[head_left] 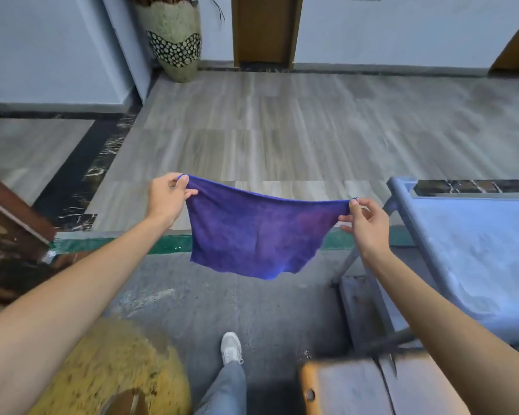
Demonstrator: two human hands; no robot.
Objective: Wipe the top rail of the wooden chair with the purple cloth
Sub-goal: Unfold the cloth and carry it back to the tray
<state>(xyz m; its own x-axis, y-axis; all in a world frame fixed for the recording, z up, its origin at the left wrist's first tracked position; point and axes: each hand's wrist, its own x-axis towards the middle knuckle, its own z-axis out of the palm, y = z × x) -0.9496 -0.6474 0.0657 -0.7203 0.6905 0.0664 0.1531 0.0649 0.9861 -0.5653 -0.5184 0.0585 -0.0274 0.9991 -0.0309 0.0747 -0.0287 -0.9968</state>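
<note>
The purple cloth (pixel 258 232) hangs spread out in the air in front of me, above the floor. My left hand (pixel 168 196) pinches its upper left corner. My right hand (pixel 367 224) pinches its upper right corner, a little lower than the left. The cloth sags between the two hands and its bottom edge hangs free. A wooden seat with slats (pixel 357 384) shows at the bottom right, under my right forearm; I cannot tell whether it belongs to the chair, and no top rail is in view.
A blue folding cot (pixel 474 253) stands at the right. A yellow fuzzy object (pixel 108 369) lies bottom left, dark wooden furniture (pixel 9 223) at the left edge. A tall patterned vase (pixel 174 37) stands by the far wall. My foot (pixel 231 347) is on the grey floor.
</note>
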